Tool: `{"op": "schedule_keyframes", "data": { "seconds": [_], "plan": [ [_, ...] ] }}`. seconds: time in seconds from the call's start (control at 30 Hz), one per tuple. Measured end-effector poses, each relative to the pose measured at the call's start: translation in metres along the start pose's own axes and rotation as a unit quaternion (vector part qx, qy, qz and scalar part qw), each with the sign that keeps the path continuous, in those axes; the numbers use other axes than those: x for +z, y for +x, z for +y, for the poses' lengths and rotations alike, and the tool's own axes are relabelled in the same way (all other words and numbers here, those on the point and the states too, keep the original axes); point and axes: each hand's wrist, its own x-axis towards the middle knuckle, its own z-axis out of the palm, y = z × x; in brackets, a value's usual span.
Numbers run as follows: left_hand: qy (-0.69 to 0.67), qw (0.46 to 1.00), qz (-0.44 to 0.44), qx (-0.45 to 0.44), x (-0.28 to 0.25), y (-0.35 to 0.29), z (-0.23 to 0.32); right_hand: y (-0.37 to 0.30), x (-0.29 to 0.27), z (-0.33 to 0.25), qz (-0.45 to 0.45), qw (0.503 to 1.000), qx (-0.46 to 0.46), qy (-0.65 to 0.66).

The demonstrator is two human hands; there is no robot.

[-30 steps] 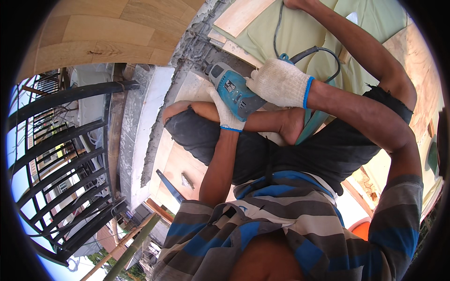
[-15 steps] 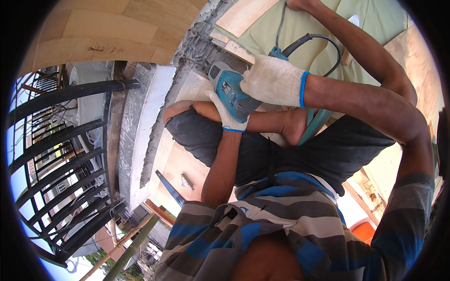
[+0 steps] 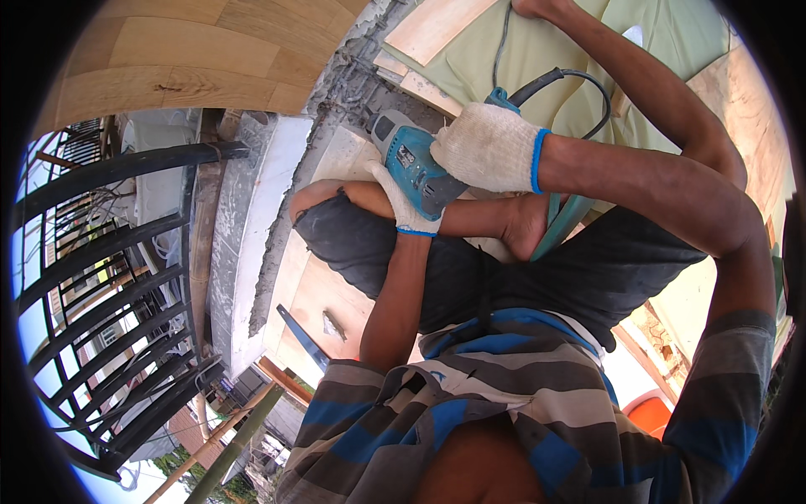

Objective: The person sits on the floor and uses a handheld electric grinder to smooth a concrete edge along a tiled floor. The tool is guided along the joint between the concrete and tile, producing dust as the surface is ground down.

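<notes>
Striped grey-and-blue cloth of the person's shirt (image 3: 504, 395) fills the nearest part of the view, with dark shorts (image 3: 537, 269) beyond it over a folded leg. From there both forearms run up to a blue angle grinder (image 3: 413, 160). The left hand (image 3: 406, 206), in a white knit glove with a blue cuff, is clenched around the underside of the tool's body. The right hand (image 3: 491, 147), gloved the same way, is closed over the rear of the grinder, where a black power cord (image 3: 579, 84) loops away. The grinder sits just above the bent knee, its grey head pointing toward the rough concrete edge (image 3: 353, 80) and a pale board (image 3: 344, 155) lying beside it. A bare foot (image 3: 525, 227) rests right under the tool. Farther off, a green sheet (image 3: 554, 42) covers the floor, a strip of light wood (image 3: 441, 25) lies on it, and a black metal railing (image 3: 109, 252) curves along the left.
</notes>
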Motion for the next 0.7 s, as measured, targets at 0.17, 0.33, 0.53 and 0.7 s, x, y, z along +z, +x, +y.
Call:
{"op": "schedule_keyframes", "data": {
  "seconds": [0.17, 0.33, 0.53, 0.7],
  "plan": [
    [-0.006, 1.000, 0.017, -0.004, 0.008, -0.005, 0.005, -0.005, -0.001, -0.001, -0.034, 0.998, 0.006, 0.044],
    [0.004, 1.000, 0.019, -0.013, 0.021, -0.008, 0.008, -0.010, -0.001, 0.003, -0.048, 0.998, 0.011, 0.048],
    [-0.049, 0.997, 0.021, -0.064, 0.006, 0.005, 0.004, -0.016, 0.004, 0.003, -0.067, 0.996, 0.026, 0.043],
    [-0.007, 1.000, 0.023, -0.019, -0.008, 0.015, 0.000, -0.014, 0.009, 0.002, -0.038, 0.998, 0.022, 0.050]
  ]
}}
